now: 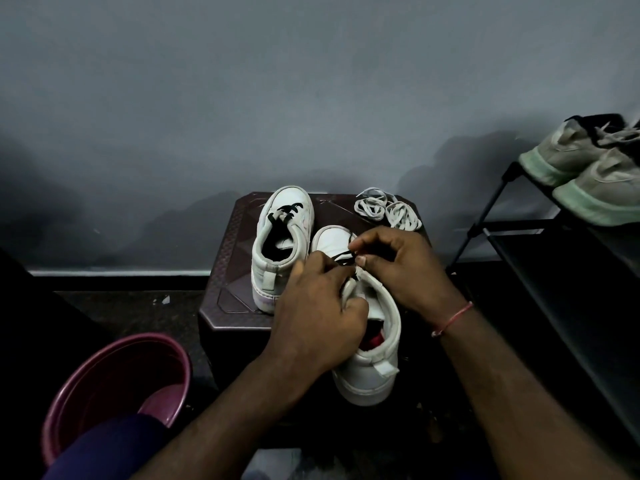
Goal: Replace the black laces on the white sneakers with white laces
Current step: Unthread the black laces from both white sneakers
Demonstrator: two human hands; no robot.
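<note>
Left hand (318, 306) is curled round the side of the near sneaker (374, 372), thumb hooked into its opening, so it's got a proper hold on the shoe. Right hand (401, 268) sits just beside it, over the eyelets, with thumb and forefinger pinched on the black lace (343, 259). The other fingers are bent in behind.

Everything else, big to small:

- The grey wall (311, 81) fills the whole top half.
- A black shoe rack (554, 271) is on the right, with a pair of grey sneakers (588, 174) with pale green soles on its top shelf.
- A dark brown plastic stool (235, 271) is in the middle and carries both white shoes.
- A pink basin (114, 375) is on the floor, lower left.
- The near sneaker has its heel toward the person and hanging past the stool's front edge. Its toe points at the wall and there's something red inside it.
- The far sneaker (277, 251) stands upright to its left, the two almost touching. It has its own lace (287, 211), also black, through the front eyelets.
- The white laces (388, 211) are coiled in two bundles at the stool's back right corner, just past the person's right knuckles but not touching them.
- A thin red thread (452, 318) is round the right wrist.

Any logo on the shoes is too dim to read.
</note>
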